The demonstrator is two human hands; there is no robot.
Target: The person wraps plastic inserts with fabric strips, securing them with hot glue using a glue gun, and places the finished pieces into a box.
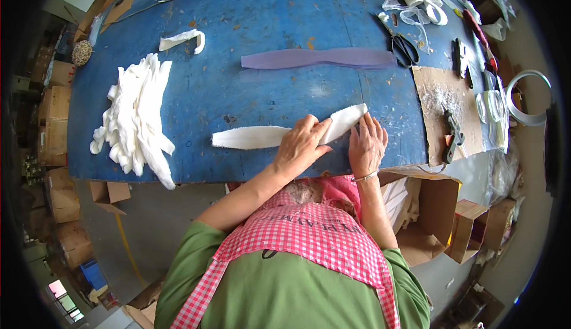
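White fabric strip (279,131) on blue desk (238,91): soft, light, limp; left hand (302,146) and right hand (367,146) press it flat, fingers spread; grip at ends.

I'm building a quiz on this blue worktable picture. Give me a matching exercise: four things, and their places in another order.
1. white fabric strip
2. purple fabric strip
3. scissors
4. pile of white strips

a. at the purple strip's right end
b. under both hands
c. left part of the table
d. middle of the table, beyond the hands

Pairs: 1-b, 2-d, 3-a, 4-c
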